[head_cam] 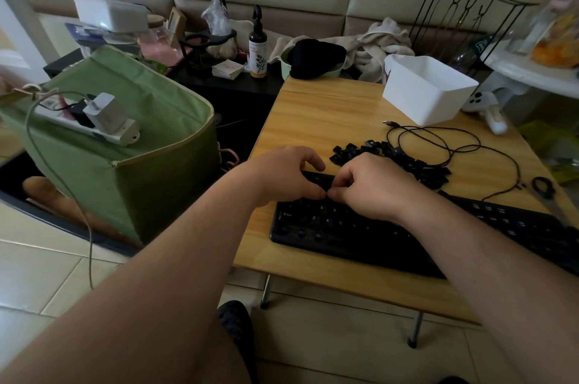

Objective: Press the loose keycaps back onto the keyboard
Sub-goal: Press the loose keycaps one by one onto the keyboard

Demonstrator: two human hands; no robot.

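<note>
- Low on the wooden desk lies a black keyboard, running from the near left toward the right edge of the view.
- Both hands sit over the upper left part of the keyboard, thumbs almost touching each other.
- On the left hand the fingers are curled, their tips down on the top rows; whether it pinches a keycap cannot be told.
- On the right hand the fingers are likewise curled and bent toward the same spot; what, if anything, it holds is hidden.
- Just behind the right hand a heap of loose keycaps lies on the desk, touching the far edge of the keyboard.
- A thin dark cable loops over and beside the heap.
- Farther back stands a white plastic box, well apart from the keyboard.
- Left of the desk stands a green fabric bin with a white power strip lying across its top.
</note>
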